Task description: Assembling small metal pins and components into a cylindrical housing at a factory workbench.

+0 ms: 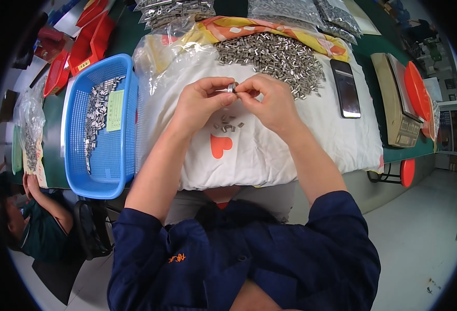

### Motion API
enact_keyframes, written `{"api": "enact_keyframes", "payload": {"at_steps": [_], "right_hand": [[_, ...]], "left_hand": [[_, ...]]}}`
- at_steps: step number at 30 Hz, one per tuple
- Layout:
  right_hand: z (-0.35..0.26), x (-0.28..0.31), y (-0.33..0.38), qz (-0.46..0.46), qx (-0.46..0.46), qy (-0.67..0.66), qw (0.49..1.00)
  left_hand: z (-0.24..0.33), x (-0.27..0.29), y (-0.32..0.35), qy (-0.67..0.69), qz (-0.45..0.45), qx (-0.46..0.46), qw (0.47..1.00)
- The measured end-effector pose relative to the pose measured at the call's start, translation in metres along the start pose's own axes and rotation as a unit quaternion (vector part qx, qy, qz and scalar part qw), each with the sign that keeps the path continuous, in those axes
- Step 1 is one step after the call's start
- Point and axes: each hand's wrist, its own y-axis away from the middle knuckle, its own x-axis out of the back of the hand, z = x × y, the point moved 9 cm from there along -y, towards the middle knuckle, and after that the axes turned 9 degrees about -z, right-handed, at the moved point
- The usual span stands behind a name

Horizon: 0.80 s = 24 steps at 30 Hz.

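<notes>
Both hands meet over the white cloth (270, 150), in front of a heap of small metal sleeves (280, 57). Thumb and fingers of my left hand (202, 101) pinch a shiny ring-like metal piece (231, 88). Against its right side, my right hand (270, 101) closes its fingertips on something small and dark, mostly hidden. Several loose metal sleeves (229, 127) lie on the cloth just below my hands, above a red heart print (220, 146).
A blue plastic basket (130, 103) with metal sleeves and a green paper slip stands at left. To the right lie a phone (346, 88) and a scale (394, 103) with a red tray (418, 90). Bags of metal parts (285, 13) line the back. Another person (44, 223) works at far left.
</notes>
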Motion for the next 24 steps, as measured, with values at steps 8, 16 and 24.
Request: {"api": "enact_keyframes", "payload": {"at_steps": [8, 16, 24], "right_hand": [[0.005, -0.003, 0.000, -0.016, -0.035, -0.032, 0.999], [0.024, -0.011, 0.000, -0.091, -0.108, -0.164, 0.976], [0.067, 0.057, 0.004, 0.010, -0.218, 0.041, 0.975]], "left_hand": [[0.000, 0.001, 0.002, -0.013, -0.009, 0.002, 1.000], [0.003, -0.006, 0.005, 0.039, -0.045, 0.009, 0.998], [0.000, -0.016, 0.007, -0.019, -0.092, 0.071, 0.993]]}}
